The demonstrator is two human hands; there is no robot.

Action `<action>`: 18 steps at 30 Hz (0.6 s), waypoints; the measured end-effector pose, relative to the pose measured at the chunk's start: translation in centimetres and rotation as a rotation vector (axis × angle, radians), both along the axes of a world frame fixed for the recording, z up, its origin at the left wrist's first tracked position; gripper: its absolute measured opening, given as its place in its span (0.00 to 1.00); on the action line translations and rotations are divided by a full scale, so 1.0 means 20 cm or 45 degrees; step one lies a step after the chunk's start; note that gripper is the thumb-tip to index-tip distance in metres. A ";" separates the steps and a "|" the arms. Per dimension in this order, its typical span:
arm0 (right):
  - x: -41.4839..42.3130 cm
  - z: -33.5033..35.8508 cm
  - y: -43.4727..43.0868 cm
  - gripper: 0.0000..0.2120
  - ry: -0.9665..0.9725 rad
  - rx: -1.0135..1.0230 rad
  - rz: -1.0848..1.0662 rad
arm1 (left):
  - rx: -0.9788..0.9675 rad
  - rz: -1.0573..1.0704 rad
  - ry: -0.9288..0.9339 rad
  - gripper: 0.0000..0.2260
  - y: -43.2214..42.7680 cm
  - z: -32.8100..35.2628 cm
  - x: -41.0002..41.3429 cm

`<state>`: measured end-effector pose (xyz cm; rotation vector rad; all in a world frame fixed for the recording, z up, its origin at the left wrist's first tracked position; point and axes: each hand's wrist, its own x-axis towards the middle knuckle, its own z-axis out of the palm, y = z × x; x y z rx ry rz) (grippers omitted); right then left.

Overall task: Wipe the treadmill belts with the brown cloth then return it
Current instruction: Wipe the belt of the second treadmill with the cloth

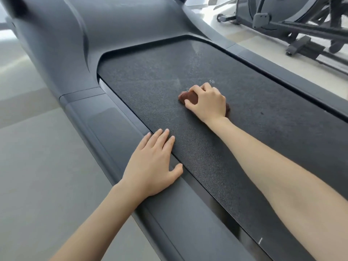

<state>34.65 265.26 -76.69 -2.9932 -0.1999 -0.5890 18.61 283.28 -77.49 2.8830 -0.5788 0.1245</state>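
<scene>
One treadmill (79, 59) is in view, carrying one dark textured belt (150, 76) bordered by two grey side rails, the left rail (113, 129) near the lower hand and the right rail (293, 68) along the far edge. One brown cloth (188, 96) lies on the belt, roughly at mid-width and toward the front hood of the machine. Two bare hands are present. The right hand (207, 102) sits on top of the cloth, its grip curled narrow around the bunched fabric, fingers bent over the front and thumb tucked against the near side; only two small portions of cloth show, one ahead of the knuckles and one behind the wrist. The left hand (152, 164) lies flat and palm down, grip spread wide and holding nothing, the palm on the left rail, the fingertips reaching onto the belt edge and the thumb lying along the seam between rail and belt. The two hands are well apart. Pale streaks and a few small wet-looking droplets (211, 81) mark the belt just beyond the right hand. One further exercise machine (293, 19) stands on the light floor (37, 166) at upper right, apart from the treadmill.
</scene>
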 end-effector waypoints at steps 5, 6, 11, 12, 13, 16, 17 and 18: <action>-0.37 0.01 -0.05 0.13 -0.060 0.034 0.134 | 0.038 -0.005 0.006 0.34 0.00 0.01 0.00; -0.49 0.01 -0.08 0.13 -0.090 0.052 0.179 | 0.051 -0.007 0.014 0.34 0.00 0.01 0.00; -0.89 -0.03 -0.33 0.11 -0.234 0.073 0.430 | 0.104 0.027 0.063 0.37 -0.02 0.01 0.00; -0.88 -0.02 -0.38 0.12 -0.233 0.082 0.403 | 0.102 0.040 0.077 0.37 -0.04 0.02 0.00; -0.84 -0.01 -0.42 0.13 -0.223 0.088 0.348 | 0.092 0.047 0.093 0.37 -0.07 0.02 0.00; -0.66 0.00 -0.54 0.14 -0.167 0.080 0.142 | 0.044 -0.002 0.134 0.36 -0.18 0.02 0.04; -0.59 0.00 -0.60 0.14 -0.163 0.079 0.082 | 0.041 -0.032 0.139 0.35 -0.23 0.01 0.06; -0.52 -0.01 -0.66 0.14 -0.156 0.085 0.028 | 0.043 -0.057 0.138 0.35 -0.27 0.00 0.08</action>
